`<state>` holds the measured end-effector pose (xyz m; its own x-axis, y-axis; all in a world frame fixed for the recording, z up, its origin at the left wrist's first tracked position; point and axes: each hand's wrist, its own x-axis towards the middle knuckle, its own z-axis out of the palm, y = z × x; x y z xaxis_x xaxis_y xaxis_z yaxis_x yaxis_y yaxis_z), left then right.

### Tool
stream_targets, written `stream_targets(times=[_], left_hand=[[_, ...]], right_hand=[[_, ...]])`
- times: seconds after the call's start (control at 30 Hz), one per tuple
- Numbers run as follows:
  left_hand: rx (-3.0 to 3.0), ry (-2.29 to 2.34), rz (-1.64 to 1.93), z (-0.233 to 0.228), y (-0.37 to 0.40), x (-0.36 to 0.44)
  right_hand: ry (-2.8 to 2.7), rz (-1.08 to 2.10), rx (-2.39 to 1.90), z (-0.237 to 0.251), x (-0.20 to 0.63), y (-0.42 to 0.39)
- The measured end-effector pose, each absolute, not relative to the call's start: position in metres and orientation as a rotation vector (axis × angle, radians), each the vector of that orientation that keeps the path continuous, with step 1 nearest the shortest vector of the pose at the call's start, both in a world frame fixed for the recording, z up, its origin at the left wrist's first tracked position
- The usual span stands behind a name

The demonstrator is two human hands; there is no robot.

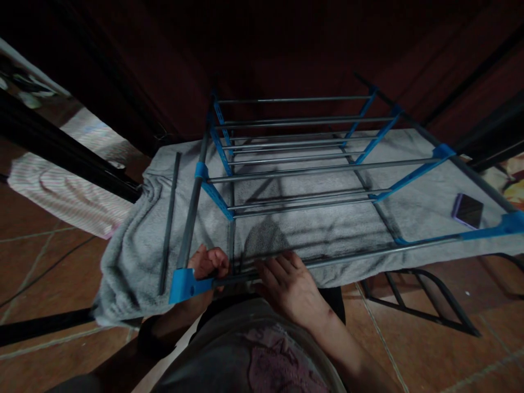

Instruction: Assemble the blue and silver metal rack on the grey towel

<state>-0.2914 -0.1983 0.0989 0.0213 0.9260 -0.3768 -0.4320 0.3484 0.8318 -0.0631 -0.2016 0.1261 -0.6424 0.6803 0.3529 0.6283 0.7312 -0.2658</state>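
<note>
A rack of grey metal tubes with blue plastic connectors lies across a grey blanket [135, 251]. My left hand [208, 263] comes up from beneath the near-left blue connector [182, 285], its fingers curled around the connector's inner end. Over the near metal tube [360, 256] rests my right hand [284, 278], fingers bent down around it, close to the left hand. The undersides of both grips are hidden. Further blue connectors [444, 152] join the crossbars [319, 170] behind.
One loose dark tube [170, 224] lies on the blanket at the left. A phone [468, 210] sits on the right part. Below is a tiled floor [462, 360] with a black metal frame [421, 305]. A striped cloth [69, 191] hangs at the left.
</note>
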Motion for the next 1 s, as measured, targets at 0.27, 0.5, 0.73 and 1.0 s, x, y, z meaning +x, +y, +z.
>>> stream_targets(times=[0.27, 0.5, 0.73, 1.0], left_hand=[[0.766, 1.128, 1.0, 0.101, -0.197, -0.293], [0.759, 1.217, 1.168, 0.108, -0.201, -0.284], [0.73, 1.253, 1.292, 0.113, -0.206, -0.273], [0.727, 1.274, 1.367, 0.109, -0.208, -0.269]], right_hand=[[-2.566, 0.22, -0.979, 0.123, -0.067, -0.2], [-2.586, 0.28, -0.996, 0.127, -0.067, -0.196], [-2.583, 0.369, -1.027, 0.132, -0.067, -0.195], [-2.576, 0.469, -1.062, 0.137, -0.068, -0.193]])
